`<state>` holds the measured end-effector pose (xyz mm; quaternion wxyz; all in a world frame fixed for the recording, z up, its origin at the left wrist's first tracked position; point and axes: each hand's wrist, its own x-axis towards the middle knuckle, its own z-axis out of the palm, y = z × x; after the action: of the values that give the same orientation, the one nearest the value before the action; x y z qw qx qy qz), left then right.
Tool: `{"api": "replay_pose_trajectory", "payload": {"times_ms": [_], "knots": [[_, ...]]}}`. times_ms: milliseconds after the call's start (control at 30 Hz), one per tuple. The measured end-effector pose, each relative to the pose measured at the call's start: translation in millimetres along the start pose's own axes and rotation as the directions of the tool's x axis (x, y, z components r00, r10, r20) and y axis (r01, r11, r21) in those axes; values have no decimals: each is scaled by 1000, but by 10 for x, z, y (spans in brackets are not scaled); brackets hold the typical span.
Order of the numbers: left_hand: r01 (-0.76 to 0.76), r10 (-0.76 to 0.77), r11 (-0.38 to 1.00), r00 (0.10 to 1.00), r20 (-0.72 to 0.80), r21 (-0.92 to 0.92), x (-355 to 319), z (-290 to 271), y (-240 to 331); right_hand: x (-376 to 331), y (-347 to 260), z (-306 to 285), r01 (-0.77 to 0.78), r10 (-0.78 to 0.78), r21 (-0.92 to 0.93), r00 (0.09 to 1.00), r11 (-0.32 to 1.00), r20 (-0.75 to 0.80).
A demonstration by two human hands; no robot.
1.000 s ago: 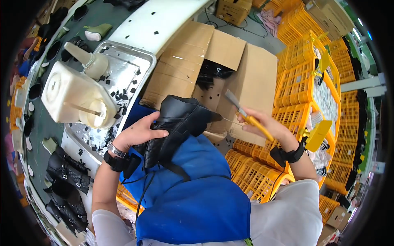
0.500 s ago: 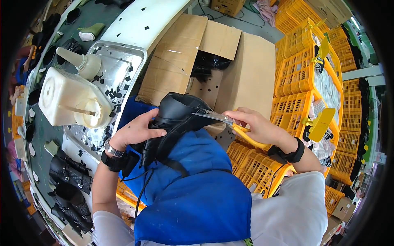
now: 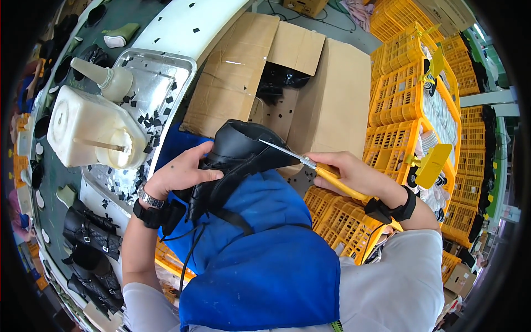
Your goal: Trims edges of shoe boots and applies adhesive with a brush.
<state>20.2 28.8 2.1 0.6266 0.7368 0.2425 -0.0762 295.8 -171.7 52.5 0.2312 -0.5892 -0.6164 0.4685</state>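
Note:
My left hand grips a black boot and holds it against my blue apron, opening turned up. My right hand is closed on yellow-handled scissors. Their thin metal blades reach left and lie against the rim of the boot's opening. Both wrists carry black bands.
An open cardboard box with dark pieces inside stands beyond the boot. A metal tray strewn with black scraps holds a white jug and a squeeze bottle. Black boots lie at lower left. Yellow crates stack on the right.
My right hand has brought the scissors leftward from beside the boot until the blades meet the boot's rim. My left hand has kept its grip on the boot.

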Motion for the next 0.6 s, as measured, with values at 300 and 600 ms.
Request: {"api": "replay_pose_trajectory", "payload": {"times_ms": [300,600], "knots": [[-35,35,999,999,4,-10,-14,3,-22,-9,-45,3,-184,178,142,983,973,53],[-88,89,994,996,-4,71,0,15,-37,45,-40,37,-14,14,46,1000,999,-14]]}}
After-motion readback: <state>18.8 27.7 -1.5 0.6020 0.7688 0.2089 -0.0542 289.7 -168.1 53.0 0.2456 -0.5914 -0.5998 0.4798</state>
